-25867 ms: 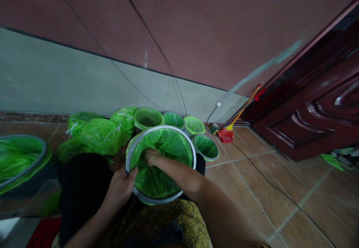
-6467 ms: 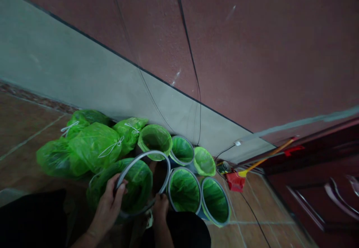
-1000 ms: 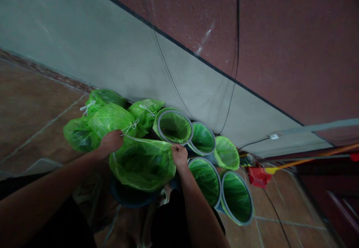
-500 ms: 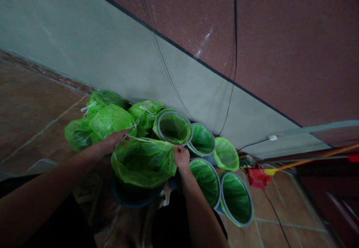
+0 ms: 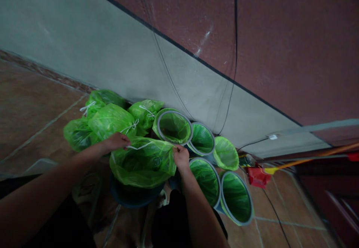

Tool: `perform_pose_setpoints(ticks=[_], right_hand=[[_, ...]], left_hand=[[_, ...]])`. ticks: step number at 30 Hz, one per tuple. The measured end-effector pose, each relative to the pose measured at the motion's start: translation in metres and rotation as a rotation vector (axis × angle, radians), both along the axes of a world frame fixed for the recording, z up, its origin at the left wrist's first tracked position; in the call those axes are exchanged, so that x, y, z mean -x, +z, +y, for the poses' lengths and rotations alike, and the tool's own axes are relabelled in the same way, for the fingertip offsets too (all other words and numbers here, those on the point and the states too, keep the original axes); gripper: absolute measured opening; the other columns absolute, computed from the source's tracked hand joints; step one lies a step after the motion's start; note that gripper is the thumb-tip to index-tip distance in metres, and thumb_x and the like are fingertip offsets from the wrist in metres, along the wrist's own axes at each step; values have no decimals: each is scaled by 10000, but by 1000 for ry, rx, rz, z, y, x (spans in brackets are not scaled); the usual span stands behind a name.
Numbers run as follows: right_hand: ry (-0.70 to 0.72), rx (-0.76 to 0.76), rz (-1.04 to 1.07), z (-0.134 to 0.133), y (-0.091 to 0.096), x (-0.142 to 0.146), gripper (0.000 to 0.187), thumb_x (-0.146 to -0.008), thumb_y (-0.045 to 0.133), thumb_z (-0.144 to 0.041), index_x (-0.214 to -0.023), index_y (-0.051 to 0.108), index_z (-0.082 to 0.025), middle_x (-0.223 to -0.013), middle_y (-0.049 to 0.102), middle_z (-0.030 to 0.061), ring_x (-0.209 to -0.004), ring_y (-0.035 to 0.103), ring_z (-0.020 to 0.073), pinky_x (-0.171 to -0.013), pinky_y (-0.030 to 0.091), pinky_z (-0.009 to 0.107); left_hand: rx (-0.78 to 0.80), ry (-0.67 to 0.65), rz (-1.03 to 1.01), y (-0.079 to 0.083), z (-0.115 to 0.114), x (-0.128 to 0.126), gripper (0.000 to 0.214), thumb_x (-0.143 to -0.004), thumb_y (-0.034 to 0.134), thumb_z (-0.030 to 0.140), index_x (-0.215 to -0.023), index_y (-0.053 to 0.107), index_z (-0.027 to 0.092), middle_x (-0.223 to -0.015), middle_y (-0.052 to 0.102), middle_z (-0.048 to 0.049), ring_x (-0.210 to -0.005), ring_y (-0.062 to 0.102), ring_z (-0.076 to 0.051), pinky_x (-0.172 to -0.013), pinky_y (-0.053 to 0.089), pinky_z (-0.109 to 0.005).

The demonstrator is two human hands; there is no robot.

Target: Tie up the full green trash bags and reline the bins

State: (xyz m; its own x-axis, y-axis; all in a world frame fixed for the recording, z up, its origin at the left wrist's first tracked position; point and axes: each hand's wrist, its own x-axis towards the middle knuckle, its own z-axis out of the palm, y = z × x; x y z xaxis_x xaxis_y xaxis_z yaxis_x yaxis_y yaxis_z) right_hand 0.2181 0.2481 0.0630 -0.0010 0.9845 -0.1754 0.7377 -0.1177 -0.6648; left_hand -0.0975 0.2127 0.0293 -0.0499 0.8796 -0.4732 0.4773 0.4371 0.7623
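A translucent green garbage bag [image 5: 146, 165] with a white drawstring along its mouth spreads wide above a dark blue bin [image 5: 137, 200]. At the bag's left edge, my left hand [image 5: 116, 142] is closed on the rim near the drawstring. My right hand [image 5: 181, 156] pinches the opposite side of the mouth. The lower part of the bag goes down inside the bin and is hidden. Just beyond my left hand lies a full green bag [image 5: 112, 121] tied with a white string.
More tied green bags [image 5: 146, 113] lean by the grey wall [image 5: 117, 61]. Several lined bins with grey rims, including a near one [image 5: 237, 197], stand to the right. A red dustpan [image 5: 258, 177] and an orange pole [image 5: 308, 160] are farther right. Cables hang down the wall.
My left hand has shifted slightly down along the bag's mouth, and the drawstring there has changed shape. My right hand stays at its side of the rim.
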Motion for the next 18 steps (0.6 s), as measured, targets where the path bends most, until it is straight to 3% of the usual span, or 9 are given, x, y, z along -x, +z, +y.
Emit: perform_pose_setpoints(ticks=[7,12,18], right_hand=[[3,-7,-22,1,-4,0,283,-886,514,-290,-923,779,-197,-863,769,32,-790,684,181,-736,481,248],[33,-28,-67,1,-7,-1,298,-905,505,-302,-897,780,-188,-856,771,42,-767,687,181,-718,482,250],[32,-25,-128,1,-3,0,286,-917,512,-278,-899,781,-185,-850,768,41,-775,690,174,-703,467,234]], left_hand=[[-110,81,120,12,9,1,354,-679,610,330,-980,683,159,-692,723,-27,-678,712,-214,-687,521,-283],[-163,87,303,15,6,-9,342,-777,573,239,-1108,597,157,-659,693,-17,-586,678,-197,-624,497,-283],[-93,263,163,17,4,-16,374,-759,624,216,-1127,579,164,-480,572,67,-471,600,-173,-498,410,-250]])
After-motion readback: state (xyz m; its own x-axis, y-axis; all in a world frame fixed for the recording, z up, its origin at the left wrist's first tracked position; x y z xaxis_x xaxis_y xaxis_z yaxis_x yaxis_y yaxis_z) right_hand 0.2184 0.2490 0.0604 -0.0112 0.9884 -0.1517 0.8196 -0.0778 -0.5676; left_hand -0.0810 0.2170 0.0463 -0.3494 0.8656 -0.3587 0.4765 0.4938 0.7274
